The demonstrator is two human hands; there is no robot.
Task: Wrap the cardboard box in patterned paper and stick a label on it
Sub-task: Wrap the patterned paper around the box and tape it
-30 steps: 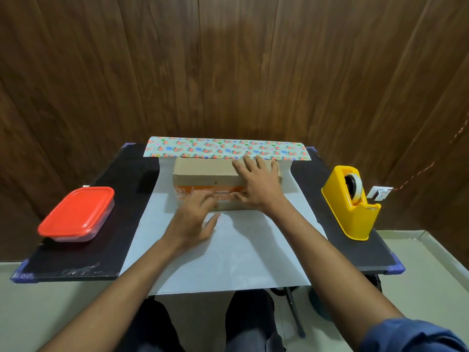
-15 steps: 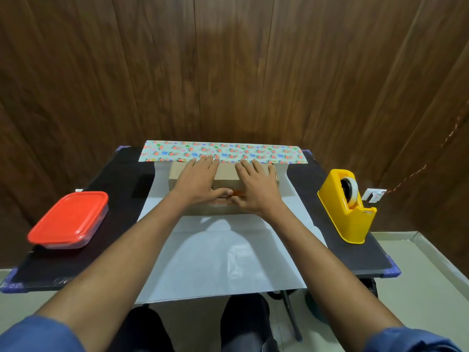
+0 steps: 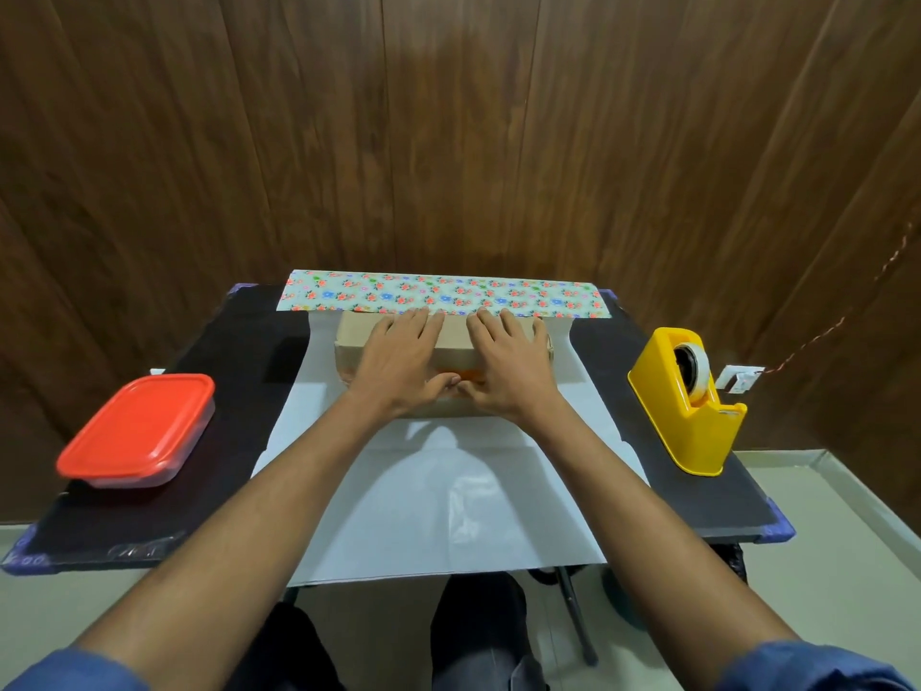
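Note:
A brown cardboard box (image 3: 456, 334) lies across the far part of a sheet of wrapping paper (image 3: 433, 496), which shows its white back. The sheet's far edge is folded up against the wall and shows its floral print (image 3: 443, 294). My left hand (image 3: 401, 364) lies flat over the box's left half, fingers straight and pointing away from me. My right hand (image 3: 513, 364) lies flat over the right half in the same way. The thumbs meet at the box's near face, over an orange patch (image 3: 471, 375).
The black table (image 3: 239, 371) stands against a wooden wall. A clear container with a red lid (image 3: 137, 431) sits at the left. At the right stands a yellow tape dispenser (image 3: 690, 399). The paper's near edge hangs over the table's front.
My left hand rose from the paper in front of the box and came to lie flat on the box's top beside my right hand. The view tilted slightly.

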